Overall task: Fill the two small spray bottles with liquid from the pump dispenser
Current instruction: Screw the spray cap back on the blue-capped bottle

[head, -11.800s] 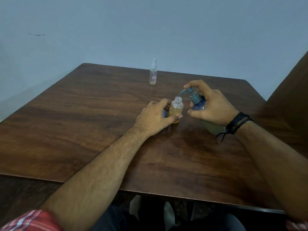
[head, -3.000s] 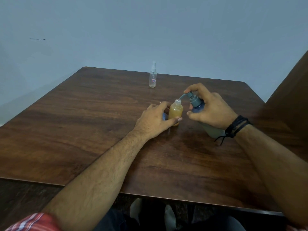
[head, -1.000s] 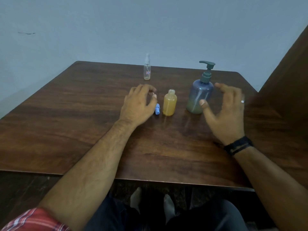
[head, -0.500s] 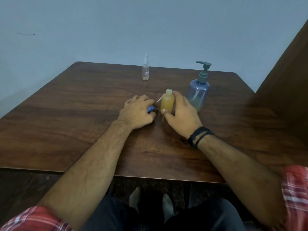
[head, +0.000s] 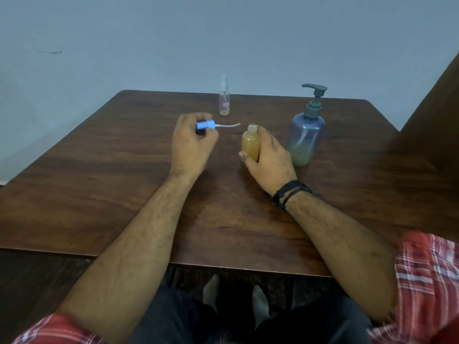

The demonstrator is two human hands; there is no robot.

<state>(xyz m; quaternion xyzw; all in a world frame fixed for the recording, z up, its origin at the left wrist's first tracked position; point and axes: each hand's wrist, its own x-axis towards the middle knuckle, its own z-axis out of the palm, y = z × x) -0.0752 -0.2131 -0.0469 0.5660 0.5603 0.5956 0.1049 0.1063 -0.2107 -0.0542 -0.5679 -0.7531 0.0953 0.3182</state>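
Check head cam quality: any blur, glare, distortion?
Head view: dim, flat light; soft sheen on the table; right sleeve blurred at the frame edge; wide-angle stretch on the forearms; orange bottle and pump dispenser reasonably sharp.

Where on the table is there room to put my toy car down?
Bare wood lies left of the left hand, and along the near table edge between the forearms. It's crowded around the orange bottle, pump dispenser and clear spray bottle.

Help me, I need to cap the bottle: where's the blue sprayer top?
In the head view, left of centre: the left hand holds the blue sprayer top, its tube pointing toward the amber bottle.
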